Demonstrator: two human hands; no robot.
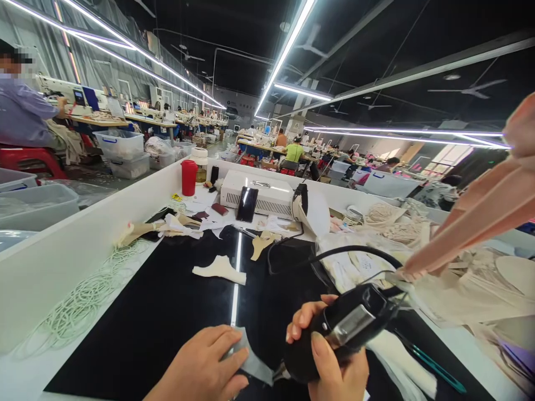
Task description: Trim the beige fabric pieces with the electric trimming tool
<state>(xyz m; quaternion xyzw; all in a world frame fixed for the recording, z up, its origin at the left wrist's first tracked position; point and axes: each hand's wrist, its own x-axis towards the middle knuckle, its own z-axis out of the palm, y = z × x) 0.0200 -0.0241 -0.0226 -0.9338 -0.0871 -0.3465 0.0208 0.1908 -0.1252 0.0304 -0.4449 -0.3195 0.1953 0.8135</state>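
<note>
My left hand lies with its fingers stretched over a curved grey, see-through piece, pressing it onto the black tabletop. In my right hand is a black electric hand tool with a silver panel and a cord. The tool's narrow metal tip points left and meets, or nearly meets, the right-hand corner of the grey piece. Whatever lies beneath the grey piece is hard to make out. Farther up the tabletop sits a cream cut piece. White fabric strips lie right of my right hand.
Pale green cord is heaped at left. A white vented box, phone and red cup stand at the back. Beige fabric piles up at right, near teal tweezers-like tool. Pink cloth hangs above the cord.
</note>
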